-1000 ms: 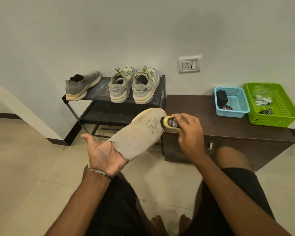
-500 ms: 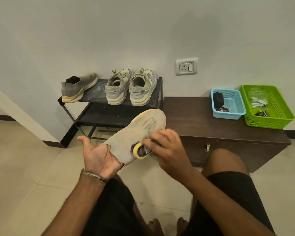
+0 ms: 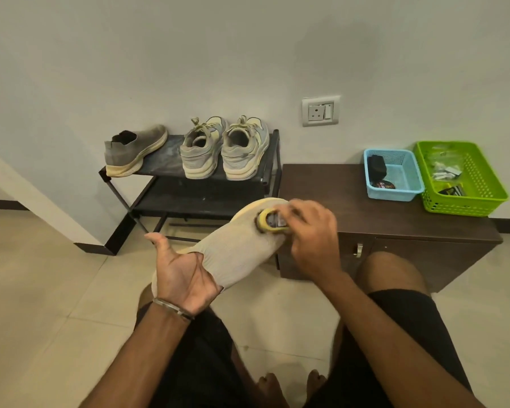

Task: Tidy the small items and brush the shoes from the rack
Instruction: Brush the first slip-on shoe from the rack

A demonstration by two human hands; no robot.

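We see the left hand [image 3: 186,272], palm up, fingers inside the beige shoe [image 3: 242,248], holding it aloft. Right hand [image 3: 309,231] grips the yellow brush [image 3: 270,223] against its toe.

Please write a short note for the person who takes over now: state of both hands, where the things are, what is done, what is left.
Left hand: inside the beige knit slip-on shoe, holding it up.
Right hand: grips the small yellow-edged brush on the shoe's toe.
On the black metal rack: matching grey slip-on, pair of laced sneakers.
Small items lie in the blue basket and green basket.
Left: finish this shoe; whether the others are brushed cannot be told.
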